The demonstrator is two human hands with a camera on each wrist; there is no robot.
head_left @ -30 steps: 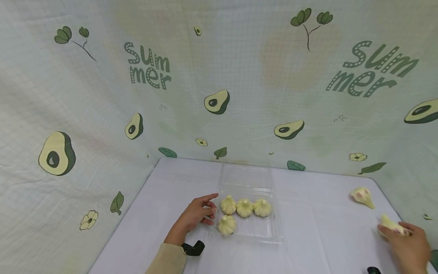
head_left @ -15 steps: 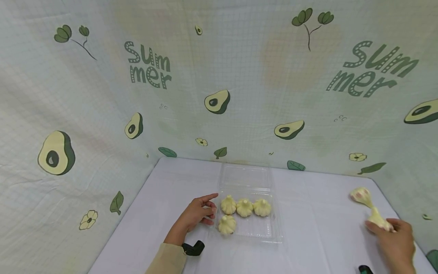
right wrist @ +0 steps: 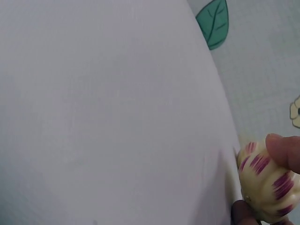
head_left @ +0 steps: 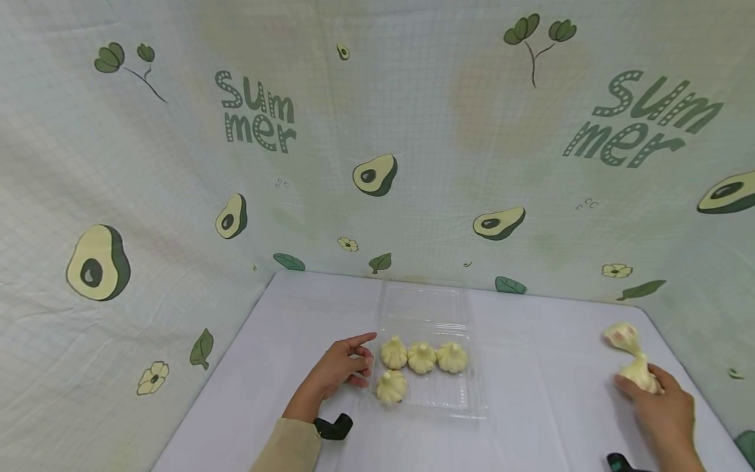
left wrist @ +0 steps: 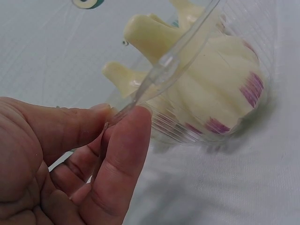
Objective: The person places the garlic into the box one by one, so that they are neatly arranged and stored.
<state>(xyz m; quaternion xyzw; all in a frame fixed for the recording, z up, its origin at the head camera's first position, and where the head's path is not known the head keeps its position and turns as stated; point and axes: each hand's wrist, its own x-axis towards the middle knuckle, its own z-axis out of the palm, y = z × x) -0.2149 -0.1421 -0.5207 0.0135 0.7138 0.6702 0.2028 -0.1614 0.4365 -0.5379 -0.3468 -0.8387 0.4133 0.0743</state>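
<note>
A clear plastic clamshell container (head_left: 442, 395) lies with its lid (head_left: 422, 305) folded back. Several garlic bulbs (head_left: 421, 358) sit in it, three in a back row and one at the front left. My left hand (head_left: 335, 372) pinches the container's left rim; the left wrist view shows the rim (left wrist: 161, 70) between thumb and fingers. Far to the right, my right hand (head_left: 665, 405) grips a garlic bulb (head_left: 640, 375), whose purple-streaked base (right wrist: 265, 180) shows in the right wrist view. Another garlic bulb (head_left: 622, 335) lies just behind the held one.
A white cloth covers the table (head_left: 548, 367). Behind and at both sides hangs a pale curtain (head_left: 436, 131) printed with avocados and leaves. The table's right edge runs close beside the right hand.
My right hand has moved left with the garlic bulb, away from the table's right edge. The bulb has turned, its stem end now pointing up. My left hand stays on the rim.
</note>
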